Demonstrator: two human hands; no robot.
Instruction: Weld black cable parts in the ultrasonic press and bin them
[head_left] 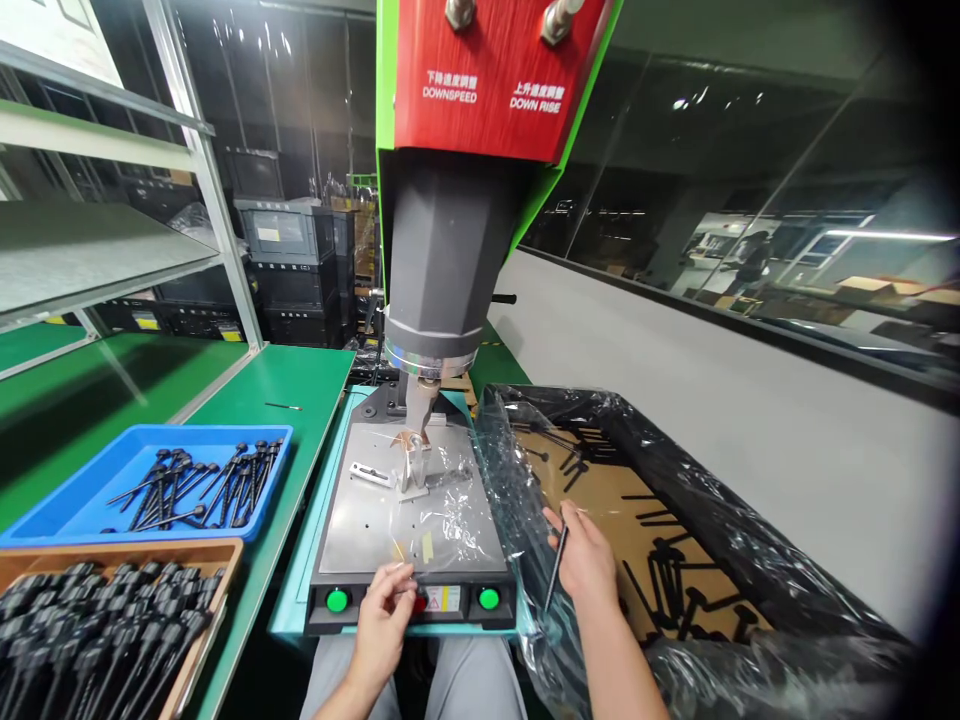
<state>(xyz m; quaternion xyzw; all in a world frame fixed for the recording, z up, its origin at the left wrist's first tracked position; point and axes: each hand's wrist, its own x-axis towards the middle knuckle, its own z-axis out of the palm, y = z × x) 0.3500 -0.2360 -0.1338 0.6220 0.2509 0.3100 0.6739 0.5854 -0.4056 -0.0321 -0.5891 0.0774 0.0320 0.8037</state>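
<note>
My right hand [585,550] is closed on a thin black plastic rod [556,568], which slants downward over the near left side of a plastic-lined box [637,490]. Several similar black rods with wide heads [667,580] lie loose in that box. My left hand [386,610] is at the front edge of a press machine, fingers curled together; whatever they hold, if anything, is hidden. The machine's metal base plate [367,540] carries a small upright fixture [412,470], directly under the tip of the press horn [422,400]. Green buttons [337,600] flank the front panel.
At left, a blue tray [75,470] holds several black rods with knobbed heads; nearer, an orange-brown bin [234,560] is heaped with more. The red and green press head [480,110] overhangs the plate. A metal shelf frame [217,190] stands left, a wall [675,330] right.
</note>
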